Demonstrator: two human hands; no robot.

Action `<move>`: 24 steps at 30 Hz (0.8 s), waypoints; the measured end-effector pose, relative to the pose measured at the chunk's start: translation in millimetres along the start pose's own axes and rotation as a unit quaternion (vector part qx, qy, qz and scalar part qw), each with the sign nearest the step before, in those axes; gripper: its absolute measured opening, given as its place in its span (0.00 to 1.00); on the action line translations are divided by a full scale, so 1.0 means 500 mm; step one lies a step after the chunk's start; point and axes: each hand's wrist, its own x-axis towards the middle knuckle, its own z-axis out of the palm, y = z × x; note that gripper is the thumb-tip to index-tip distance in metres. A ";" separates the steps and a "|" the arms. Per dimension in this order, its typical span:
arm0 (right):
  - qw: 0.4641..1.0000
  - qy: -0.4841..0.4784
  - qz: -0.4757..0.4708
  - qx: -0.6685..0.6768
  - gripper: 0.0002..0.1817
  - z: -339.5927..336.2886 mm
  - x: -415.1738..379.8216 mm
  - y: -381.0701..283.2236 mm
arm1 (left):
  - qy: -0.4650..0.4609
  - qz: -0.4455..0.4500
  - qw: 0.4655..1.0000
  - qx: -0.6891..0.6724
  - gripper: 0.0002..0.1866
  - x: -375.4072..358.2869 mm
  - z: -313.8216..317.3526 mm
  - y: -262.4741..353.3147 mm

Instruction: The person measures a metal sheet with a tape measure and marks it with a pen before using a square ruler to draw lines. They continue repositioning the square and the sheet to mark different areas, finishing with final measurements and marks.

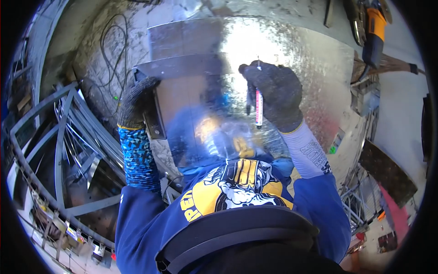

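A large shiny sheet of galvanised metal (pixel 273 59) fills the upper middle of the frame, lying flat on the grey workshop bench (pixel 401 105) and catching a bright glare near its centre. A darker, flat steel square (pixel 182 68) lies across its left part, one arm running along the upper edge and the other dropping down the left side.

Lower left, a stack of curved grey steel frames (pixel 64 137) fans out. At the upper right an orange and black angle grinder (pixel 372 29) rests on the bench, well apart from the sheet work.

The person's left hand (pixel 137 102), in a dark knit glove, is closed around the corner of the square at the left edge of the sheet and presses it down. The right hand (pixel 273 93), gloved the same, is curled shut on a slim red and white marker pen (pixel 259 102), right of centre.

The pen stands almost straight up and down in the picture, its tip towards the top of the frame, over the bright patch of the sheet. It lies to the right of the square, with bare metal between them; whether the tip touches the sheet I cannot tell. The right hand is much the nearer to the pen's working end.
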 end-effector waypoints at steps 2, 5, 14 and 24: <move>0.999 0.009 0.016 0.038 0.22 0.002 -0.003 -0.003 | 0.005 -0.021 1.000 0.002 0.20 0.010 0.023 0.018; 0.999 0.041 -0.023 0.001 0.21 0.013 -0.001 0.002 | 0.035 -0.050 0.998 -0.004 0.21 0.002 0.043 0.036; 0.997 0.073 -0.039 -0.010 0.19 0.012 0.005 0.005 | 0.023 -0.035 0.999 -0.016 0.22 0.010 0.027 0.018; 0.997 0.022 0.051 0.061 0.21 0.011 0.000 -0.013 | -0.043 -0.021 0.998 0.027 0.17 0.012 -0.021 -0.011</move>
